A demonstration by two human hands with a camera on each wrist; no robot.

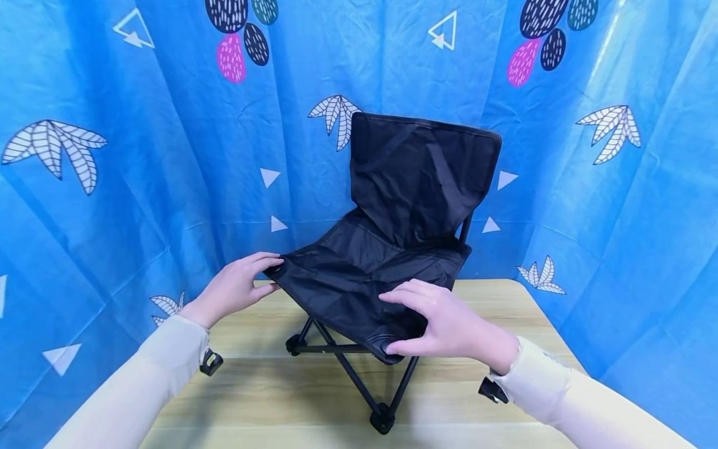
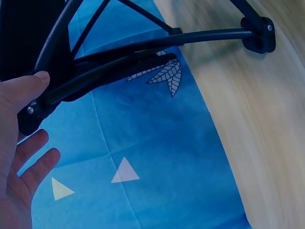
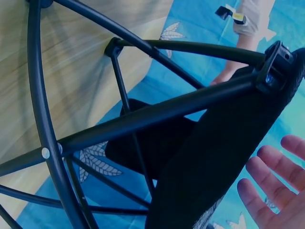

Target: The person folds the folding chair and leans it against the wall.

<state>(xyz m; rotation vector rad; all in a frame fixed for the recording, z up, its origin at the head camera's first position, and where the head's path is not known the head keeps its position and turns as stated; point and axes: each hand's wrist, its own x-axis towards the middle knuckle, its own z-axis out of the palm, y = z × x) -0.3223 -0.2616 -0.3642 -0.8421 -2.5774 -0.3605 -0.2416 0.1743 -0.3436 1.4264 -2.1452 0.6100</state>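
A black folding chair (image 1: 392, 262) stands unfolded, its fabric seat and backrest spread over a tube frame. At the seat's front left corner my left hand (image 1: 235, 287) holds on, fingers over the top and thumb beneath. The left wrist view shows that thumb (image 2: 40, 78) against the tube by the corner joint (image 2: 29, 110). My right hand (image 1: 443, 321) is at the front right corner, its fingers extended above the seat and its thumb close to the corner. In the right wrist view its spread fingers (image 3: 271, 181) are apart from the corner bracket (image 3: 275, 67).
The chair's feet (image 1: 382, 419) stand on a light wooden tabletop (image 1: 252, 399). Blue patterned curtain (image 1: 314, 68) hangs behind the table and along both sides. A small black device (image 1: 212, 362) sits at the left cuff, another (image 1: 493, 390) at the right.
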